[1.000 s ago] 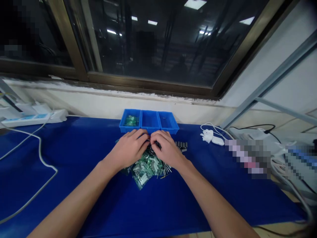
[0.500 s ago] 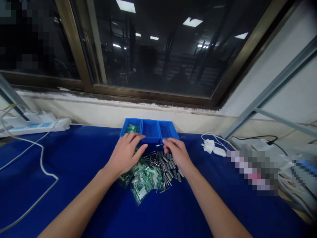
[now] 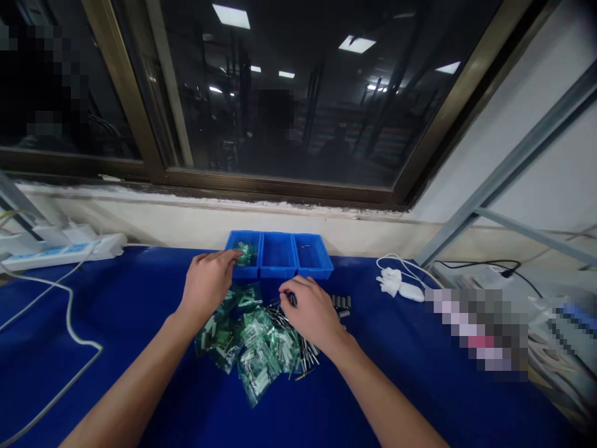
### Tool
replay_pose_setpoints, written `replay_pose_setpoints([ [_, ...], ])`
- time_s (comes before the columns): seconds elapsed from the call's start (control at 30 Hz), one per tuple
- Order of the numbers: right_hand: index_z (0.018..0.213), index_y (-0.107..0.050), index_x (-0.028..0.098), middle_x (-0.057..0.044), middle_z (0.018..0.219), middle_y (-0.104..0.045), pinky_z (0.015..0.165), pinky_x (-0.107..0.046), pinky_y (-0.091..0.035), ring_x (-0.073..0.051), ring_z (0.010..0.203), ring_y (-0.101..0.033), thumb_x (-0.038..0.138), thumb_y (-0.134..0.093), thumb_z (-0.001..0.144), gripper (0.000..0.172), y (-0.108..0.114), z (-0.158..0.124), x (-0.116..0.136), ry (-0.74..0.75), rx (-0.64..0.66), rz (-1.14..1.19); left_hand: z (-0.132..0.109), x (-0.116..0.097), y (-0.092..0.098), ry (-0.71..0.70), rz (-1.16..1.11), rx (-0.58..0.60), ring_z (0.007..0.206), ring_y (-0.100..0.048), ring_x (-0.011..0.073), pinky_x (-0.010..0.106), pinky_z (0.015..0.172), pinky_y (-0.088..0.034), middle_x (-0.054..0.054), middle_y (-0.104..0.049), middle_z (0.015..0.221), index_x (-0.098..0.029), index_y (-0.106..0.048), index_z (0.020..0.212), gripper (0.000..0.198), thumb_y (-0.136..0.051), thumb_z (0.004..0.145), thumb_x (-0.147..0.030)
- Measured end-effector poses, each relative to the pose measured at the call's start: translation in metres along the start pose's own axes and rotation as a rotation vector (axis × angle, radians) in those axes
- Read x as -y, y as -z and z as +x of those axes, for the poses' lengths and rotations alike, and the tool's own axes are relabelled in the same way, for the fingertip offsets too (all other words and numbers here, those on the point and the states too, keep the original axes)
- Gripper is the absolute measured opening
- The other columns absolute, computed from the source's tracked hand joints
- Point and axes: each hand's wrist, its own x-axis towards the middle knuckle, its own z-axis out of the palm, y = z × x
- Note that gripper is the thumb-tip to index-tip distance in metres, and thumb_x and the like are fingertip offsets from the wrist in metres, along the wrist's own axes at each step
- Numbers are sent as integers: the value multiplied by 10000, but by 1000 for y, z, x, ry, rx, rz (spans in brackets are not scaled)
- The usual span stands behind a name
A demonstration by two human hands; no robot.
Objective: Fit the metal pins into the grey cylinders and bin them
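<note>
My left hand (image 3: 208, 283) reaches to the left compartment of a blue three-part bin (image 3: 278, 272). Its fingers are drawn together at the near left rim, beside a green plastic packet (image 3: 245, 252) lying inside; whether they grip it is hidden. My right hand (image 3: 313, 311) is curled low over a pile of thin metal pins (image 3: 308, 354), thumb and forefinger close together; what is between them I cannot make out. Several clear green bags (image 3: 256, 348) with white and metal pieces lie between my forearms. Short grey cylinders (image 3: 342, 302) show just past my right hand.
The bin's right compartment holds a few small slender pieces (image 3: 304, 246). At left, a white power strip (image 3: 69, 252) trails a cable (image 3: 77, 311) over the blue table cover. A white cabled device (image 3: 411, 292) lies at right near a metal frame. A window stands behind.
My left hand, spread over the bags before, has moved left to the bin with its fingers drawn together. My right hand has left the bin's front with its small pin and come down-left over the pile.
</note>
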Motion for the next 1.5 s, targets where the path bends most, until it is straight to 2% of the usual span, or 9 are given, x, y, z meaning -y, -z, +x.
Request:
replay_pose_setpoints([
  [0.13,1071,-822,243,-43,1142,-811,897,-442,-475,-293,1084,-676,104,-590,926,307,-6,10,6,151,166,-261,21,-4,3,18,44,-158,895,-772,285,432,870,-561,78,-804,1107,-236,-729,1043,277,-472,978,-156],
  [0.23,1052,-829,240,-54,1067,-824,905,-459,-440,-301,1073,-689,78,-601,920,309,-3,17,11,176,261,-374,24,-9,3,15,7,-70,1004,-756,292,441,901,-557,71,-788,1159,-232,-709,939,193,-544,888,-145],
  [0.6,1009,-779,163,-108,1003,-774,768,-403,-436,-267,942,-694,46,-570,889,269,7,33,19,393,291,-482,-16,-23,9,-13,-156,-155,1089,-662,297,473,898,-489,70,-756,1126,-240,-686,984,143,-546,975,-210],
  [0.77,1169,-791,238,-52,1007,-754,731,-356,-500,-185,817,-677,113,-567,888,380,28,30,17,198,77,118,-24,-30,9,-98,-239,-140,1071,-648,287,460,882,-473,72,-741,1115,-223,-690,1049,162,-530,1024,-232],
  [0.9,1032,-823,251,-30,867,-771,758,-333,-546,-173,800,-714,291,-770,848,195,46,27,-3,-55,56,762,-26,-37,10,-153,-261,-142,1079,-651,283,445,862,-473,67,-736,1110,-218,-688,1036,163,-525,1034,-226],
  [1.03,929,-825,243,-37,852,-803,712,-290,-561,-161,762,-747,408,-934,699,303,62,21,-27,-296,-34,1174,-27,-36,10,-211,-241,-67,1191,-605,305,470,935,-498,83,-715,1217,-220,-701,1094,186,-526,1038,-247],
  [1.17,723,-716,198,7,623,-679,584,-246,-521,-130,593,-679,501,-932,683,374,66,15,-43,-399,-111,1241,-28,-22,12,-179,-159,106,1123,-651,324,507,925,-527,86,-730,1218,-235,-722,1157,268,-510,1035,-342],
  [1.3,567,-492,214,101,431,-361,427,-212,-324,-52,386,-392,488,-867,717,488,58,20,-54,-447,-168,1103,-29,3,18,92,-168,180,971,-733,302,463,851,-570,79,-765,1106,-227,-726,1164,337,-488,992,-392],
  [1.5,978,-698,170,75,537,-529,392,-204,-172,-40,383,-331,554,-822,725,476,42,27,-63,-500,-240,968,-31,21,17,-19,-233,410,1064,-739,310,483,936,-564,95,-780,1161,-241,-766,1061,342,-532,927,-451],
])
